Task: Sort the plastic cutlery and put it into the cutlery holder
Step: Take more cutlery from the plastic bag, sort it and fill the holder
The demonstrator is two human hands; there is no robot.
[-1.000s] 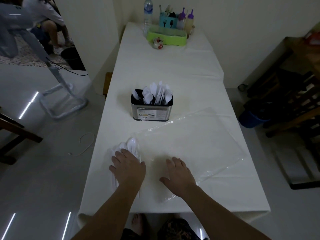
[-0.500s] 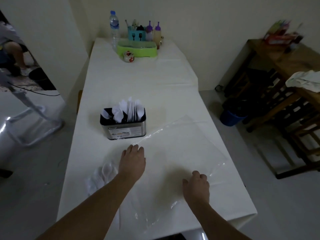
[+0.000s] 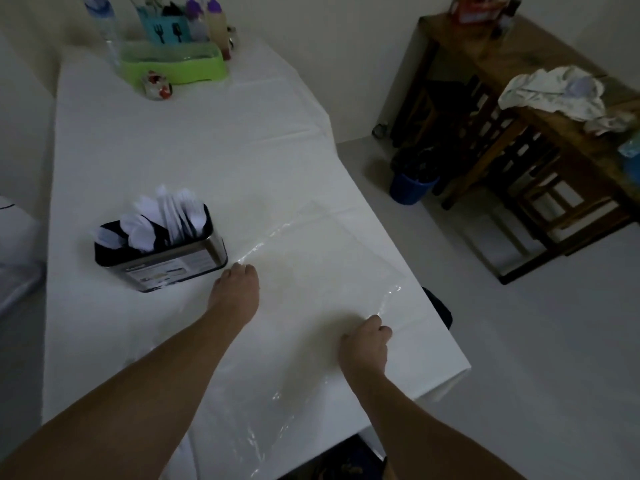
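Both hands have slid outward: left hand (image 3: pixel 237 289) and right hand (image 3: pixel 367 341) each pinch an edge of the bag (image 3: pixel 322 271), apparently to lift it; holder (image 3: pixel 161 251) sits just beyond the left grip.

You are working in dim, even light; glare is glinting off the clear plastic sheet (image 3: pixel 322 271), soft shadows are pooling under your hands, and wide-angle distortion is bending the frame's edges.

Water bottle (image 3: pixel 104 26) top cut off by frame edge; left hand (image 3: pixel 237 289) fingertips hidden.
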